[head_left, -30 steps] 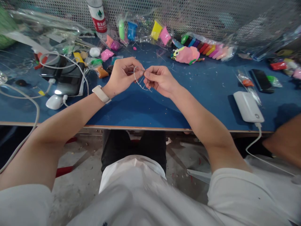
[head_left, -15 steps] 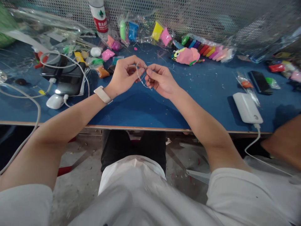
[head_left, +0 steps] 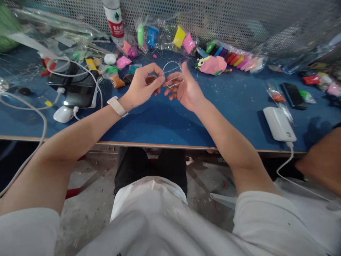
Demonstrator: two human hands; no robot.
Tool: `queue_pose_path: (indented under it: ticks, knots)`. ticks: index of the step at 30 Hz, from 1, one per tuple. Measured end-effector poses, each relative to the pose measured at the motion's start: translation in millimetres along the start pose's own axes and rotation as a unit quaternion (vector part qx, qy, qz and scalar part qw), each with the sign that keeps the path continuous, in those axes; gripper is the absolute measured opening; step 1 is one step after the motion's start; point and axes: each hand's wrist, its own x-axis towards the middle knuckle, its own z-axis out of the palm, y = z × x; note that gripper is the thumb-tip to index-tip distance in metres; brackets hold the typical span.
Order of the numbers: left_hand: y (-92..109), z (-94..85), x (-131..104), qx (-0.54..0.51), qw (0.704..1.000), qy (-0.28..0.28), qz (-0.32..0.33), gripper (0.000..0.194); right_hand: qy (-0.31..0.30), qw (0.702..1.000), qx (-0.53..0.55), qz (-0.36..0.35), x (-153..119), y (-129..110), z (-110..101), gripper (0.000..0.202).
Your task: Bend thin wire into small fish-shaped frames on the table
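Note:
A thin, silvery, twisted wire loop (head_left: 172, 62) is held up over the blue table (head_left: 157, 122). The thumb and fingertips of my left hand (head_left: 145, 83) pinch it at its left side. My right hand (head_left: 188, 87) is beside it, thumb raised and fingers apart, with strands of the loop passing in front of the palm and fingers. Whether the right fingers touch the wire is hard to make out. Behind my right hand lies a pink clay figure (head_left: 213, 65) with a yellow-green face.
Packets of coloured clay (head_left: 179, 36) line the back by a mesh panel (head_left: 226, 21). A water bottle (head_left: 115, 21) stands behind. Left are a black power bank (head_left: 81, 90) and cables; right, a white power bank (head_left: 279, 123) and black phone (head_left: 293, 95). Another person's arm (head_left: 322, 160) is at the right edge.
My right hand has let go its pinch, its fingers spreading and thumb lifting. The wire loop has swung up and to the right, while my left hand keeps its pinch.

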Motion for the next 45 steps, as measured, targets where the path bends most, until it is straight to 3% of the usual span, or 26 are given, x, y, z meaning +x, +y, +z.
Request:
queue_pose_path:
  ticks: [6, 9, 13, 24, 34, 45]
  knots:
    - [-15.3, 0.7, 6.3, -0.063, 0.996, 0.067, -0.018, 0.069, 0.048, 0.98, -0.118, -0.151, 16.3, 19.9, -25.8, 0.076]
    - [-11.5, 0.1, 4.9, -0.068, 0.995, 0.056, -0.041, 0.066, 0.061, 0.97, -0.139, -0.189, 17.2, 27.3, -27.9, 0.075]
    - [-9.4, -1.1, 3.1, -0.06, 0.997, 0.036, -0.041, 0.068, 0.069, 0.967, -0.16, -0.187, 12.2, 23.9, -23.8, 0.073]
    - [-11.8, -1.9, -0.9, 0.031, 0.997, 0.077, 0.002, 0.051, 0.069, 0.963, -0.177, -0.191, 14.6, 23.8, -22.9, 0.068]
    - [-10.2, -3.2, -0.1, -0.016, 0.998, 0.038, -0.049, 0.048, 0.037, 0.959, -0.209, -0.19, 11.0, 21.1, -26.6, 0.068]
    - [-0.8, -1.8, 2.1, -0.074, 0.992, 0.039, -0.092, 0.043, -0.033, 0.973, -0.168, -0.156, 6.1, 16.6, -23.3, 0.073]
